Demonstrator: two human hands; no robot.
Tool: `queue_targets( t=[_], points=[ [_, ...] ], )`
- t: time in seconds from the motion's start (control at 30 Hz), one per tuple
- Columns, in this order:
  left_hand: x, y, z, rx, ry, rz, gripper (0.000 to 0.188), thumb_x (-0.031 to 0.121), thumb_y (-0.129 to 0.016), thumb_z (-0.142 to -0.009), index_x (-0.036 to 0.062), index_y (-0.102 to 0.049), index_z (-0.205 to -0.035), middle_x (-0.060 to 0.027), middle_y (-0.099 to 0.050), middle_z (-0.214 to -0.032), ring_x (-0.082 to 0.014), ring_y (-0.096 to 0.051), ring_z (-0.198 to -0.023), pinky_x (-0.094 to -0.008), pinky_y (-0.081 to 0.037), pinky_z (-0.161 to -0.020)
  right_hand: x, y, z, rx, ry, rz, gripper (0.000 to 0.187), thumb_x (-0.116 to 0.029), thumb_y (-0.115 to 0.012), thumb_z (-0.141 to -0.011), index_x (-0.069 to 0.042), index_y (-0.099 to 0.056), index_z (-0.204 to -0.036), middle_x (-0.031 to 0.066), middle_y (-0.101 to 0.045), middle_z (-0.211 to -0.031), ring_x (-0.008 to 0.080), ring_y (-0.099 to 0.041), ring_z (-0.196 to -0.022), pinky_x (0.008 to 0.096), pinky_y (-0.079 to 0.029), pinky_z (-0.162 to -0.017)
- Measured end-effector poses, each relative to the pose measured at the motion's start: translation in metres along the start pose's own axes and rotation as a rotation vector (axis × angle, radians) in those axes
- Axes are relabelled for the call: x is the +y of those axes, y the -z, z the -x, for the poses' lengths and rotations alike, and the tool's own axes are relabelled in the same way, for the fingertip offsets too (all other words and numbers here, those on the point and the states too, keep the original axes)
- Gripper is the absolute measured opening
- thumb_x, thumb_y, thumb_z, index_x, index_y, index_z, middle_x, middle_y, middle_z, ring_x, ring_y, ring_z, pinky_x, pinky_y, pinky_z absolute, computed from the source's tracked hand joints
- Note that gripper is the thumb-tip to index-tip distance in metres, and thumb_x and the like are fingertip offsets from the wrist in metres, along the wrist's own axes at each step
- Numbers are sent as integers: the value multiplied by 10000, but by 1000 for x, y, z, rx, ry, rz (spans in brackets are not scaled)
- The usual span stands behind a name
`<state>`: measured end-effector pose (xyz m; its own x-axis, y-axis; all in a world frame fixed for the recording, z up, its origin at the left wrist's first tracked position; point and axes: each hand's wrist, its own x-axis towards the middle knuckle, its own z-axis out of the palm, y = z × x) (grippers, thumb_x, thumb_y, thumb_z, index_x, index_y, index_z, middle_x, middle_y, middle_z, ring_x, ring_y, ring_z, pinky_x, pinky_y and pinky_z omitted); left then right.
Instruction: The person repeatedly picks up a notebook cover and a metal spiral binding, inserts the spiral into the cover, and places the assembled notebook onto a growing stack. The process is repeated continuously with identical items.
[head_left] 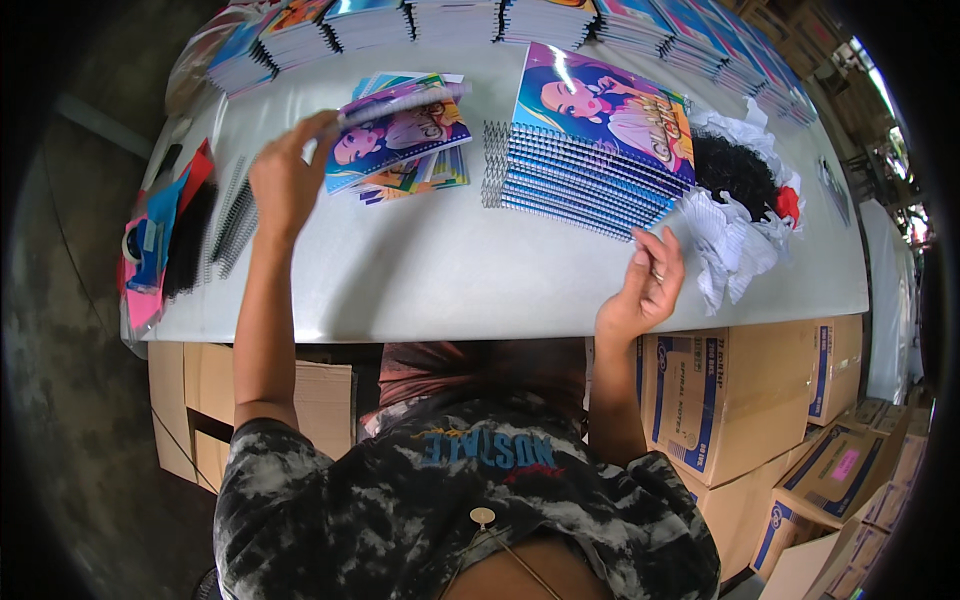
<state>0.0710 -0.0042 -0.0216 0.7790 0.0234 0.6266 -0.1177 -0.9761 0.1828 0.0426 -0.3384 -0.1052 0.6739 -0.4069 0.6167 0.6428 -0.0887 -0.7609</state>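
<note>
Fingers (316,126) of my left hand (283,178) pinch the near end of what looks like a pale coil (425,97), blurred above the purple booklet (385,145) on a fanned pile (442,172); my right hand (645,285) sits half curled beside the near right corner of the coil-bound stack (590,170), and I cannot tell whether it grips or touches anything. Should I sweep low, the coil's free end could snag the booklet and drag it off its uneven pile, while a careless right-hand nudge could slide the stepped stack apart.

Bright light (866,62) shows beyond the white table (480,285).
</note>
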Motion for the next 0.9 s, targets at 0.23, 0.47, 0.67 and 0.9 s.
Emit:
queue_targets(
  t=[0.23, 0.47, 0.67, 0.9],
  points=[
    [30, 117, 29, -46, -169, 251, 146, -12, -709, -667, 32, -651, -794, -74, -676, -832, -176, -627, -708, -274, -476, -675, -60, -72, 1, -326, -153, -253, 494, -59, -650, -795, 39, -439, -1231, 157, -565, -1132, 185, -551, -1022, 327, -366, -940],
    [36, 61, 83, -3, 258, 1154, 694, 104, -761, -645, 6, -382, -1219, -155, -596, -907, -231, -591, -805, -339, -465, -735, -51, -61, 11, -648, -337, -551, 185, -7, -669, -778, 47, -621, -949, 91, -668, -803, 113, -612, -701, 228, -495, -653],
    [36, -55, 131, -250, 754, 1291, 172, -38, -548, -755, -1, -585, -919, -31, -618, -860, -110, -556, -757, -248, -434, -719, 23, -55, 33, -694, -553, -286, 157, -55, -702, -759, -4, -641, -895, 77, -663, -866, 98, -592, -755, 236, -477, -694],
    [12, -62, 147, -390, 478, 883, 266, -42, -538, -737, 20, -562, -995, -94, -597, -946, -178, -556, -884, -311, -435, -785, 1, -58, 8, -809, -489, -471, 194, -5, -651, -780, 22, -631, -972, 112, -650, -987, 110, -583, -892, 240, -473, -761]
  ],
)
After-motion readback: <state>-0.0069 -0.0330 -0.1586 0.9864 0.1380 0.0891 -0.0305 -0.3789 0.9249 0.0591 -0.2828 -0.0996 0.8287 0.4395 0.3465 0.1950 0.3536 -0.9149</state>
